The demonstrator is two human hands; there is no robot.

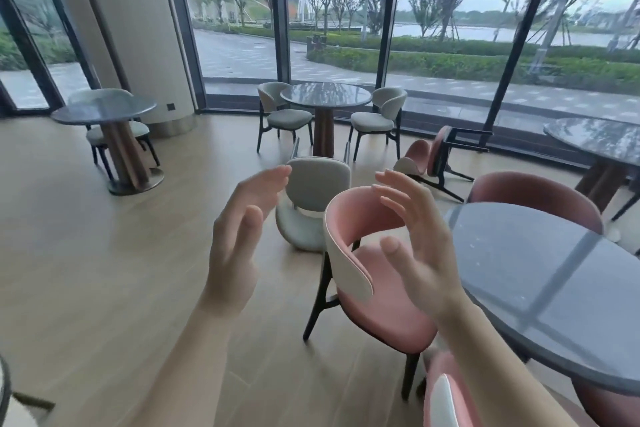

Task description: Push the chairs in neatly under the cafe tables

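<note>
A pink chair with a white-backed shell stands at the left edge of the round grey table, its seat partly under the top. My left hand and my right hand hover open in front of me, on either side of the chair's backrest, touching nothing. Beyond the backrest a grey chair lies tipped over on the floor. Farther right a pink chair also lies on its side. Another pink chair sits at the table's far side.
A round table by the window has two grey chairs beside it. Another table with a grey chair stands left near a column. A fourth table is at the right. A pink chair back is at the bottom.
</note>
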